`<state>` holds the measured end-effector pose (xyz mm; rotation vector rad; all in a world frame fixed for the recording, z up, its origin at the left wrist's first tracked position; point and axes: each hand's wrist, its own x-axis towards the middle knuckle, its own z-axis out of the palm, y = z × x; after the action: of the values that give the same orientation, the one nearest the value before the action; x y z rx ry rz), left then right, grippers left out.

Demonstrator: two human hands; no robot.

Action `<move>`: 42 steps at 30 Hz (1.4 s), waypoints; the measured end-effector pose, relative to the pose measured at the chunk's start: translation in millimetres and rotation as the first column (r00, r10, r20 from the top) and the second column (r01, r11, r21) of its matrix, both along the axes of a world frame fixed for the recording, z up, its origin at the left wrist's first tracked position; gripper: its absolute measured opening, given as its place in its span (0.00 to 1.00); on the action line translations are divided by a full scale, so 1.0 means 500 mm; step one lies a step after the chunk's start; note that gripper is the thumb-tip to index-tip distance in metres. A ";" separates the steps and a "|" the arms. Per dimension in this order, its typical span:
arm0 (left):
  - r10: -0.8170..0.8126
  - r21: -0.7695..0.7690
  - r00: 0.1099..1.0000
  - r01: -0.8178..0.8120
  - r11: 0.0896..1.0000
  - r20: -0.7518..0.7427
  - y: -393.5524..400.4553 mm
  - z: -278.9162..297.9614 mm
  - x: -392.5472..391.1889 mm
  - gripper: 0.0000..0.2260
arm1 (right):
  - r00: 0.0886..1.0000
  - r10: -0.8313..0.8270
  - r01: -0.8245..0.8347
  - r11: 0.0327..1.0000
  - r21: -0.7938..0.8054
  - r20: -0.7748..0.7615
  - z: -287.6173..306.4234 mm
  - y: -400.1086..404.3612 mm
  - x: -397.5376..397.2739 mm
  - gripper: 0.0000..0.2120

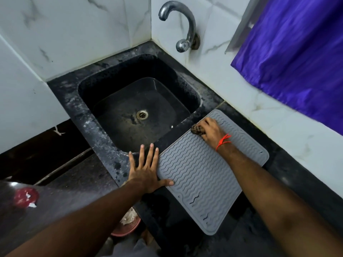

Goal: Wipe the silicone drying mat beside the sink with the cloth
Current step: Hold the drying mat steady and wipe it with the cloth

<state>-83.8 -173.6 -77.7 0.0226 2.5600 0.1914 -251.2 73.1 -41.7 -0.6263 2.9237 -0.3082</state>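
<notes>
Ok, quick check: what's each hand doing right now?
Left hand: open, fingers spread flat, thumb on the mat edge.
Right hand: closed on the cloth, pressing it to the mat.

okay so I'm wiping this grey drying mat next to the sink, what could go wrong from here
1. The right hand presses the cloth at the mat's far edge by the sink; a push that way could drag the mat toward the basin.
2. The left hand lies mostly on the counter, with only the thumb on the mat, so it may not hold it still.
3. The bunched cloth may skip the wavy grooves.
</notes>
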 end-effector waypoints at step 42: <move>-0.029 0.004 1.000 0.029 1.000 0.000 -0.003 0.023 0.004 0.68 | 0.970 0.244 -0.245 0.967 -0.076 -0.022 -0.022 -0.119 0.243 0.27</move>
<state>-81.9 -175.2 -66.4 0.0609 2.5581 0.1854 -129.6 13.4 -52.9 -0.9921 2.8150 -0.3914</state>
